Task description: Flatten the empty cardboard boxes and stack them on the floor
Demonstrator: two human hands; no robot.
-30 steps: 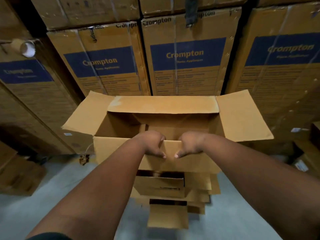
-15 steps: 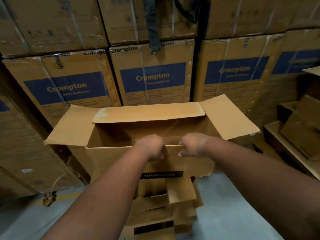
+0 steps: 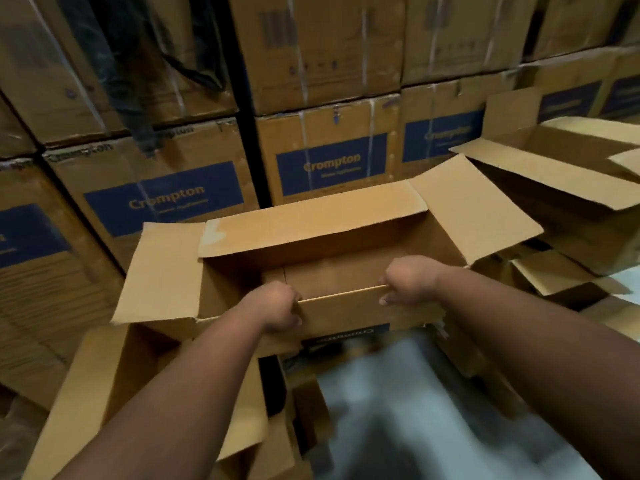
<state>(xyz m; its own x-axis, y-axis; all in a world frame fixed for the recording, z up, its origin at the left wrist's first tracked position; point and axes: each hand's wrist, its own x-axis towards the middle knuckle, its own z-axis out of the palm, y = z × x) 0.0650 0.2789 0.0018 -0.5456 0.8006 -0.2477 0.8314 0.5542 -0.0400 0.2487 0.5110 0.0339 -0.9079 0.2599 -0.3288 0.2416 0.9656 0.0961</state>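
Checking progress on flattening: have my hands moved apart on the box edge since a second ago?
Yes. The left hand and right hand now grip the open box near edge farther apart.

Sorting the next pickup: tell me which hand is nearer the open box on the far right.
Right. The right hand grips the held box's near edge on the side toward the open box on the far right; the left hand grips farther away.

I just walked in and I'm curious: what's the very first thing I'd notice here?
The big open cardboard box in the middle, flaps spread wide, with the left hand and right hand gripping its near edge. Behind it rises a wall of stacked boxes with blue Crompton labels. More open boxes sit to the right.
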